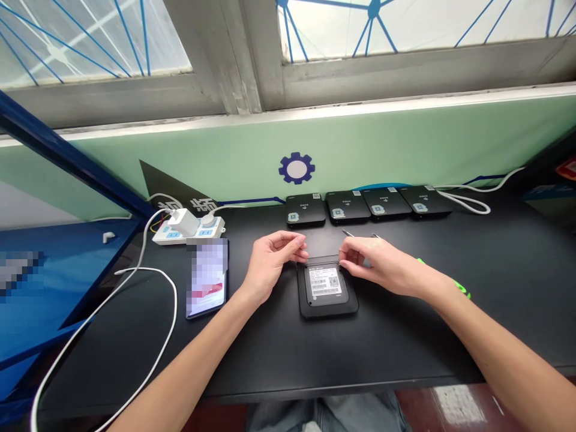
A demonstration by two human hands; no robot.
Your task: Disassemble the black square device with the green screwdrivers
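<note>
A flat black set-top box (306,306) lies on the desk with its white printed label (324,281) facing up. My left hand (273,258) is closed, its curled fingertips at the box's far left corner. At the far right corner, the closed fingers of my right hand (378,264) touch the edge. A thin dark strip (323,260) spans between both sets of fingertips along the far edge; whether it is separate from the box I cannot tell. Beyond my right hand, a slim metal tool tip (347,233) shows. Something bright green (462,290) is partly hidden by my right wrist.
Several similar black boxes (306,207) line the wall. To the left lie a phone (207,282) and a white power strip (216,230) with a charger (183,222) plugged in. A white cable (173,300) loops across the desk's left side. Above are windows (396,30).
</note>
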